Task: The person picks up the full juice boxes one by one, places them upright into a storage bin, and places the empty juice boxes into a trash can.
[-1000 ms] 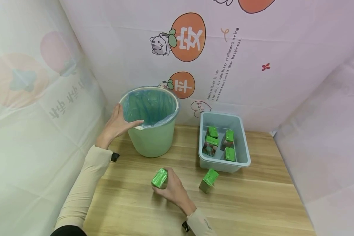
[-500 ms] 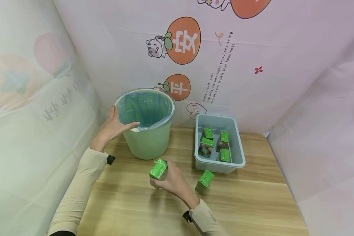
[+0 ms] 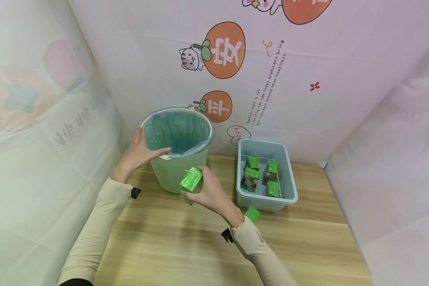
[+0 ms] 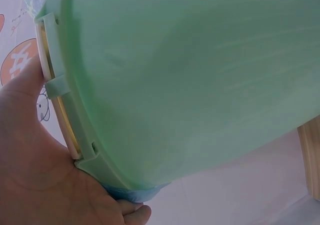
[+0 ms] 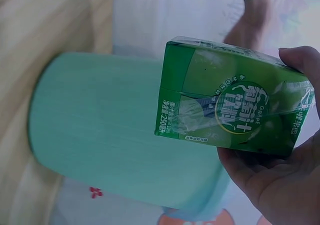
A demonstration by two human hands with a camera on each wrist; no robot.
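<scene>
A green juice box (image 3: 191,179) with a clear-wrapped straw is held upright in my right hand (image 3: 214,194), between thumb and fingers, raised above the table in front of the bin. Its grape label faces the camera in the right wrist view. My left hand (image 3: 137,155) rests spread on the near left rim of a light green trash bin (image 3: 169,174), which has a blue bag liner (image 3: 178,133). In the left wrist view, the thumb and fingertips touch the bin's rim and liner.
A grey-blue plastic basket (image 3: 291,186) with several juice boxes stands right of the bin. Another green box (image 3: 252,214) stands before it, partly hidden by the right wrist. Printed cloth walls (image 3: 271,99) enclose the wooden table (image 3: 157,238).
My right hand has lifted the juice box off the table and carried it forward toward the bin. The left hand stays on the rim. The head view has shifted slightly.
</scene>
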